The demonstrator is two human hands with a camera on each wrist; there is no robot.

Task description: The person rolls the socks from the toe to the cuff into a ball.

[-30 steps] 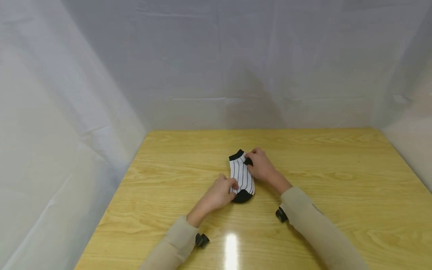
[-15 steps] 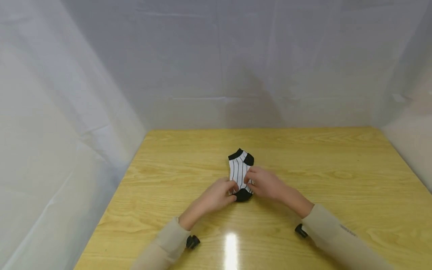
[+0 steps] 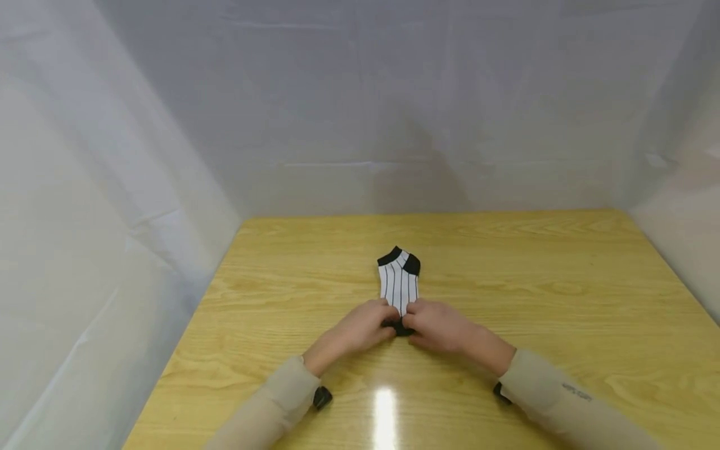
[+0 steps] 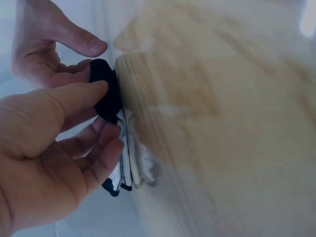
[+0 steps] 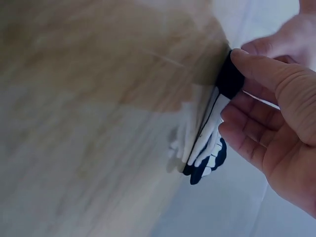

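Fingers of left hand point(image 3: 360, 326) and right hand point(image 3: 435, 325) pinched black toe of white black-striped cotton sock point(image 3: 399, 286), flat on yellow wooden table point(image 3: 562, 294).

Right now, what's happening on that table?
A person in beige sleeves is handling a white sock with thin dark stripes that lies flat on the wooden table. The left hand and the right hand both pinch its near black end, side by side. The far black end lies untouched.
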